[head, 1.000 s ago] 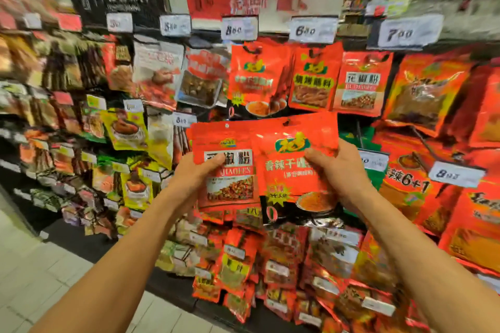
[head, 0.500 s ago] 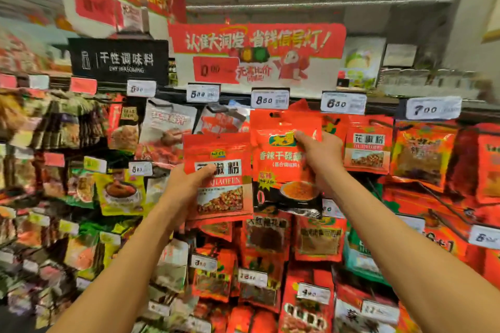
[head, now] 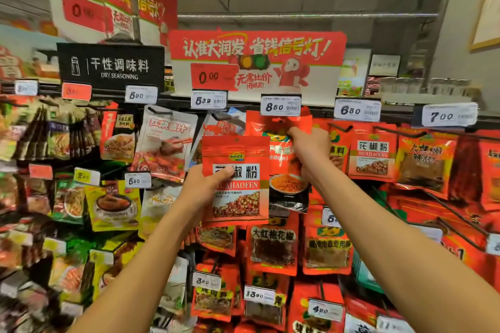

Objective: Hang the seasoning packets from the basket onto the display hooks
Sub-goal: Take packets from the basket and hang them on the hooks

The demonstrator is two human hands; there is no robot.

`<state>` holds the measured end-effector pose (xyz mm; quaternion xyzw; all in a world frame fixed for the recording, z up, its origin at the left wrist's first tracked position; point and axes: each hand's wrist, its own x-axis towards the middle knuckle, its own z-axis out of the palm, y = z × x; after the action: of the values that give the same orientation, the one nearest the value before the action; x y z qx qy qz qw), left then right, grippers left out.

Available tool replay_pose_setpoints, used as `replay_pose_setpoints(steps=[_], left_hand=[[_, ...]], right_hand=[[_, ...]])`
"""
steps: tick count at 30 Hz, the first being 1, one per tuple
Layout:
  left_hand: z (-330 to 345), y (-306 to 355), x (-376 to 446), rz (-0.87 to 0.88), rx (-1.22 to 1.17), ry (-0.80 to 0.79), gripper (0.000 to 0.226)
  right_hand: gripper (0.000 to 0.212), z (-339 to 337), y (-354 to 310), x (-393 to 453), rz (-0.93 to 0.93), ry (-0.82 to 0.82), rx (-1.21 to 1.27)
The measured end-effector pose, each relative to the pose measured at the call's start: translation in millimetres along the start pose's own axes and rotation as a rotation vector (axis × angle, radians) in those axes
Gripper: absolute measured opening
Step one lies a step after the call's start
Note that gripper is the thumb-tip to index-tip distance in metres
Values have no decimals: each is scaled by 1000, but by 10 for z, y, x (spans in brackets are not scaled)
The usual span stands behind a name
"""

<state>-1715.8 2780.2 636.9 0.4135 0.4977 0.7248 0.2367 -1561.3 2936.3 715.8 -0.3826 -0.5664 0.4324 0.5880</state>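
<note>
shelf [head: 351, 105]: hands [head: 201, 189] [head: 311, 151] pinching packets [head: 238, 184] [head: 286, 170].

A black "DRY SEASONING" sign [head: 110, 66] stands above the shelving's upper left. Beside it, a red promotional banner [head: 257, 47] carries a traffic light picture. White price tags [head: 280, 105] line the top rail.

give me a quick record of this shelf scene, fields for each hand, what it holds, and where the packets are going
left hand: left hand grips the huajiaofen packet, held upright in front of the display
right hand: right hand pinches the top of the red packet, raised to the top row
target: just under the 8.80 price tag; the hook itself is hidden
matching stock: hanging huajiaofen packets sit under the 6.80 price tag
sign: dry seasoning sign at upper left
basket: not in view
</note>
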Motion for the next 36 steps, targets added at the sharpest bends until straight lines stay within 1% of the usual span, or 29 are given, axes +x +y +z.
replay_pose_setpoints(steps=[6,11,12,14,15,18,20,22,24,25,26,28,29,30,31,33,34,36], left_hand=[[19,-34,-34,-32,4,19,11],[62,-31,-80,-35,-17,-17,14],[79,-23,-83,-38,-23,-22,14],[124,-20,-84,-47,-36,-24,14],[155,-26,-89,-51,-38,-22,14],[270,-50,-119,-62,-22,-22,13],[347,-68,-136,-56,12,-28,13],[439,-82,-156,-58,14,-40,13],[573,-90,-176,-81,-24,-55,13],[668,-91,-185,-94,-57,-67,13],[783,-92,-192,-105,-88,-86,13],[1083,-100,-194,-131,-136,-129,14],[1260,-107,-195,-149,-147,-150,16],[1448,-117,-197,-161,-148,-173,20],[1643,-129,-206,-167,-146,-197,21],[2011,-149,-226,-173,-164,-239,19],[2178,-150,-226,-179,-180,-258,16],[2469,-119,-201,-192,-213,-294,16]], right_hand=[[29,26,109,35,8,77,29],[33,113,166,175,29,123,44],[32,120,170,208,37,124,40],[21,112,210,269,54,99,11],[20,105,251,301,56,86,-6],[32,52,353,327,25,56,-59],[33,-36,362,301,-6,43,-80],[30,-215,337,226,-22,53,-21],[28,-464,353,119,-82,40,-27],[27,-600,374,69,-120,-3,-8],[26,-749,395,7,-133,-77,62],[33,-1047,405,-114,-80,-283,232],[40,-1189,407,-152,-59,-356,248],[44,-1325,414,-157,-63,-375,189],[41,-1456,411,-150,-96,-351,144],[23,-1734,399,-77,-141,-260,99],[19,-1878,384,-17,-141,-215,92],[17,-2154,345,103,-127,-155,83]])
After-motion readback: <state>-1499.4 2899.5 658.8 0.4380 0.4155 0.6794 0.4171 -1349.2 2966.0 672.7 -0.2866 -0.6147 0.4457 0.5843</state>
